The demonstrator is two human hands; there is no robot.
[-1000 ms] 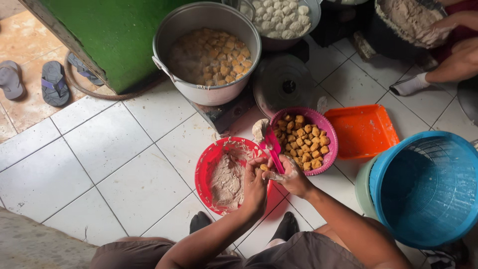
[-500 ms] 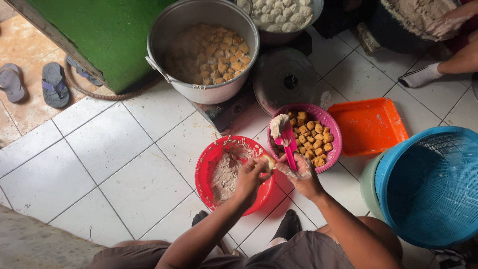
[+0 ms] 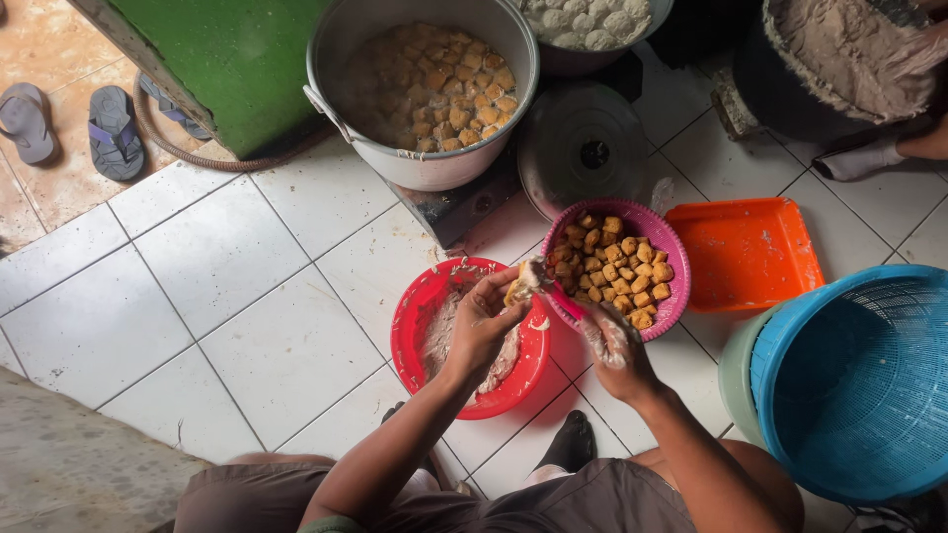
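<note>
My left hand (image 3: 482, 331) reaches over the red bowl (image 3: 415, 341), which holds grey paste. Its fingertips pinch a browned tofu piece (image 3: 520, 286) just above the gap between the red bowl and the pink bowl (image 3: 673, 296). The pink bowl is full of fried tofu cubes. My right hand (image 3: 610, 345) hovers at the near rim of the pink bowl with its fingers curled and smeared with pale paste. Whether it holds anything is unclear.
A large metal pot of tofu (image 3: 434, 168) sits on a burner beyond the bowls, with a round lid (image 3: 583, 148) beside it. An orange tray (image 3: 746, 252) and a blue basket (image 3: 849, 385) lie to the right. Another person's hand (image 3: 923, 143) is at the upper right. Sandals (image 3: 114, 133) lie at the far left.
My two hands, together over the red bowl before, have parted. The left one keeps the tofu piece near the pink bowl and the right one has drawn back. The pink spoon is out of sight.
</note>
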